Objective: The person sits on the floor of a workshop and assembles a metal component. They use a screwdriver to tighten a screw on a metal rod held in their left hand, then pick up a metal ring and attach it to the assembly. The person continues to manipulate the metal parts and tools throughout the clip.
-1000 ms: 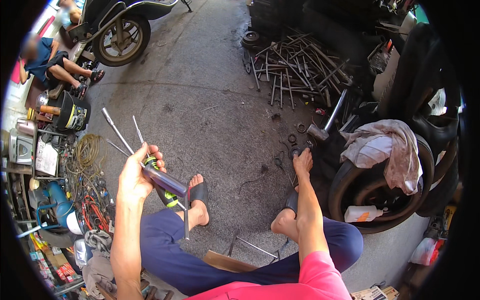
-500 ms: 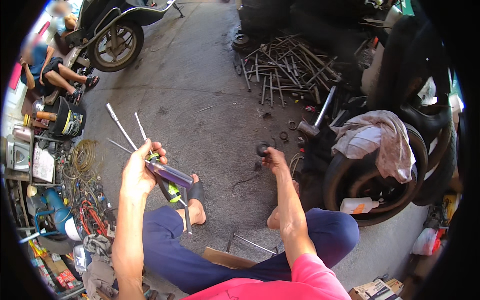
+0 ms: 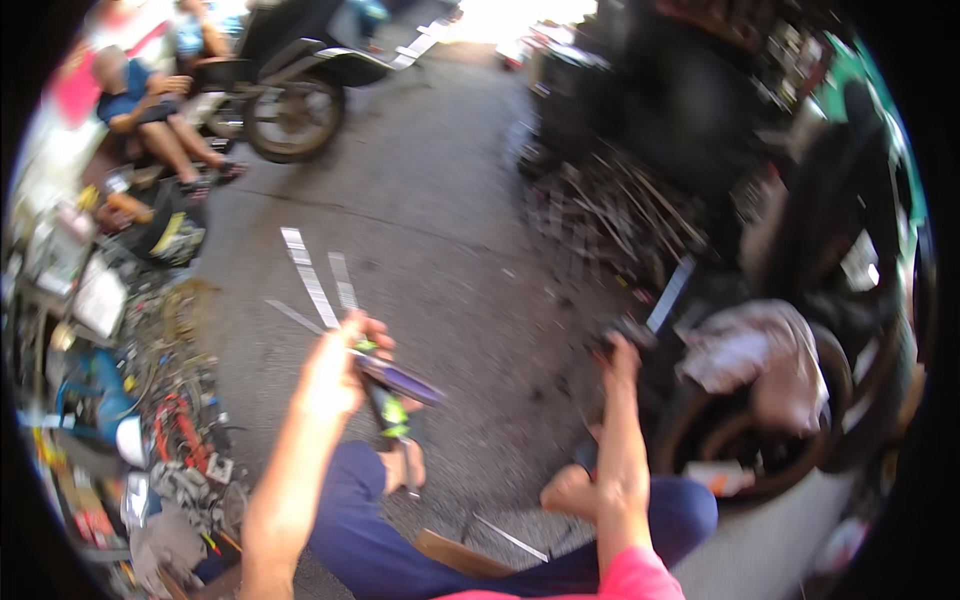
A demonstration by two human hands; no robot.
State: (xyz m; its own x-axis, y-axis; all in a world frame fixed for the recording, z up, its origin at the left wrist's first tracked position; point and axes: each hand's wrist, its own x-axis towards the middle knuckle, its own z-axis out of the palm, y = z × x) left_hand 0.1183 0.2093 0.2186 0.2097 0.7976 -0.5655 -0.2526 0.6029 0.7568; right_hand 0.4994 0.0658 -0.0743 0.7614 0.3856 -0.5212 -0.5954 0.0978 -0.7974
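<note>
Near the middle left, my left hand (image 3: 345, 365) is closed round a bunch of hand tools. Among them are a screwdriver with a purple see-through handle (image 3: 400, 382) and one with a black and green handle (image 3: 392, 412). Several metal shafts stick out beyond the fingers, the thickest being a long silver shaft (image 3: 308, 272). My right hand (image 3: 620, 358) reaches low over the floor at the right, fingers bent together beside a hammer (image 3: 670, 295). Something dark is at its fingertips, too blurred to name, and whether the hand touches the hammer head I cannot tell.
A heap of metal rods (image 3: 620, 205) lies beyond the hammer. A tire (image 3: 845, 370) with a cloth (image 3: 755, 350) over it stands at the right, with a white bottle (image 3: 718, 477). A motorcycle wheel (image 3: 295, 118) and a seated person (image 3: 150, 110) are far left; cables and parts clutter the left.
My right hand has moved right, from open floor to beside the hammer; the round black part it held no longer shows clearly. The view has shifted; my left hand still grips the tools.
</note>
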